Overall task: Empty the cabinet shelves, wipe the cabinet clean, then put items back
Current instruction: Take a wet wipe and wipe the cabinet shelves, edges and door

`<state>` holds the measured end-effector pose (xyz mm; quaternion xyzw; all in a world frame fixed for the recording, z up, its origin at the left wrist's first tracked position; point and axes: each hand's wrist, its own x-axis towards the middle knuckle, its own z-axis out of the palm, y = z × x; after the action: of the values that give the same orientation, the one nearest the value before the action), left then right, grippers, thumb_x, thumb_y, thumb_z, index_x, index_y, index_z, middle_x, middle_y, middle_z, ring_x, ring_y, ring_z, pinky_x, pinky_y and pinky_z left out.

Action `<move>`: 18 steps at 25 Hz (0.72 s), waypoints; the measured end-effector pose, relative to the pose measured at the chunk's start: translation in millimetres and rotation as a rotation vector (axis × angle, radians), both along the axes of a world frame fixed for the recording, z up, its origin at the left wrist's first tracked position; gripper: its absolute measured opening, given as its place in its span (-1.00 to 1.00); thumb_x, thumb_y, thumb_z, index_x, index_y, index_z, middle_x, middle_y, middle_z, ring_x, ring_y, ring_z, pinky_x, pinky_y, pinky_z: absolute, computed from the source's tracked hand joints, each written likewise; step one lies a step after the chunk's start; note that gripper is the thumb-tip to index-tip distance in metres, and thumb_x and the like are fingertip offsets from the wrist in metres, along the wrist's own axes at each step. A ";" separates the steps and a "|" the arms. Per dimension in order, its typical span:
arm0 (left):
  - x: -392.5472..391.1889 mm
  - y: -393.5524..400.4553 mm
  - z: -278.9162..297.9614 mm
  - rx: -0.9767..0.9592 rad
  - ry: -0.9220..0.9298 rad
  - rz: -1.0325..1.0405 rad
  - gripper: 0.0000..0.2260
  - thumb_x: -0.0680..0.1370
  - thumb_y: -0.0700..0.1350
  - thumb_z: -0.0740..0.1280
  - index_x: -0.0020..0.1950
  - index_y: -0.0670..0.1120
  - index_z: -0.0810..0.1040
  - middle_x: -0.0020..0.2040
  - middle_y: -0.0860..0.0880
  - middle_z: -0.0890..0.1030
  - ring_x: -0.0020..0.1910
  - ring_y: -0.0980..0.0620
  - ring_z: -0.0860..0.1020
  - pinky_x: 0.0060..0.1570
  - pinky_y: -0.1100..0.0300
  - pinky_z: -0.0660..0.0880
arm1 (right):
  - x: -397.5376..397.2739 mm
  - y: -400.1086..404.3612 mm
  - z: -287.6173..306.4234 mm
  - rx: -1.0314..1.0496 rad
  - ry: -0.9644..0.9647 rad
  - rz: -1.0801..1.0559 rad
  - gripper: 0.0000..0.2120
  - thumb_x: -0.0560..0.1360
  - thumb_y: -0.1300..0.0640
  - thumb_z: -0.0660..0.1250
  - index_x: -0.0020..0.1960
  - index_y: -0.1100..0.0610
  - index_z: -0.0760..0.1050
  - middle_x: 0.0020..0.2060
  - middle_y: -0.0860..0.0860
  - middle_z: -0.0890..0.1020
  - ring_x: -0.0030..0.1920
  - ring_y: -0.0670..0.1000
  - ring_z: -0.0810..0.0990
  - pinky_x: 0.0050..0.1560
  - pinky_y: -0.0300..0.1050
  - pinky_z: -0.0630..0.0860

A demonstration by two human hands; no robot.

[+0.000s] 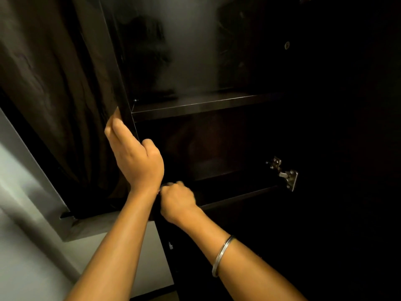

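Note:
A dark wooden cabinet stands open in front of me, with an upper shelf (195, 105) and a lower shelf (234, 196); both look bare in the dim light. My left hand (136, 157) grips the cabinet's left side panel (121, 88), thumb inside and fingers outside. My right hand (176, 199), with a metal bangle on the forearm, is closed in a fist at the front left corner of the lower shelf. Something dark sits under that fist, too dim to name.
A dark brown curtain (54, 83) hangs just left of the cabinet. A silver door hinge (286, 174) sticks out on the right inner wall. Pale wall and a ledge (32, 192) lie lower left.

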<state>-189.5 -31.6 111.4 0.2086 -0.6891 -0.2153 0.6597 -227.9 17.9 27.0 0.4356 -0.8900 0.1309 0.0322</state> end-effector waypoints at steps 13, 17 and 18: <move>19.8 -13.2 -64.4 0.424 -0.116 -0.456 -0.43 0.54 0.05 0.34 0.53 0.03 0.29 0.40 0.05 0.47 0.35 0.15 0.46 0.37 0.13 0.44 | -102.0 100.4 -35.5 -0.199 0.000 -0.444 -0.69 0.61 0.00 0.19 0.27 0.04 0.56 0.13 0.12 0.64 0.09 0.15 0.63 0.06 -0.01 0.58; 34.5 -34.7 -100.6 0.503 -0.285 -0.565 -0.29 0.43 0.38 0.22 0.48 0.01 0.38 0.34 0.00 0.54 0.33 0.07 0.50 0.33 0.09 0.45 | -16.6 28.6 -24.7 -0.184 -0.111 0.122 -0.70 0.49 0.19 0.26 0.21 0.03 0.51 0.00 0.19 0.67 0.02 0.29 0.63 -0.05 0.07 0.55; 36.1 -38.9 -105.3 0.511 -0.310 -0.573 -0.25 0.42 0.40 0.20 0.47 -0.03 0.40 0.31 -0.04 0.57 0.31 0.04 0.52 0.33 0.04 0.46 | -11.7 18.9 -21.5 -0.139 -0.085 0.177 -0.68 0.48 0.20 0.26 0.23 0.05 0.47 -0.01 0.21 0.66 0.01 0.31 0.61 -0.06 0.08 0.53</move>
<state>-153.3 -70.5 6.1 0.1957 -0.7349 -0.5204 0.3884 -239.6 36.7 5.5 0.5031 -0.8374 0.2131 0.0129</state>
